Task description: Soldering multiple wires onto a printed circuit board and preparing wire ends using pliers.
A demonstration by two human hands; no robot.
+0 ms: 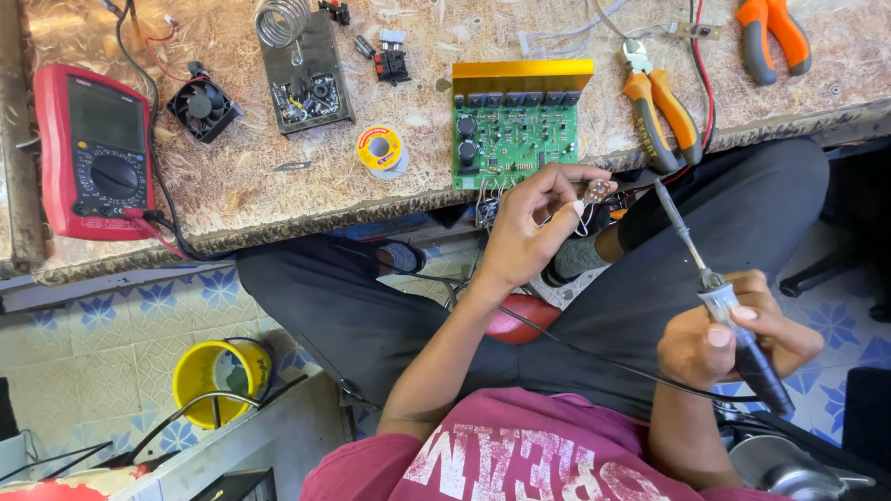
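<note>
Left hand (520, 237) pinched small wired component (594, 193) in fingers, just below green circuit board with gold heatsink (515, 125) at tabletop's (232, 186) edge. Right hand (733, 339) gripped soldering iron (715, 288), tip toward eleven o'clock, near component.

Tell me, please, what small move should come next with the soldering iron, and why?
Probably bring the soldering iron tip toward the small wired part. The right hand holds the iron with its tip just short of that part, which the left hand pinches.
</note>
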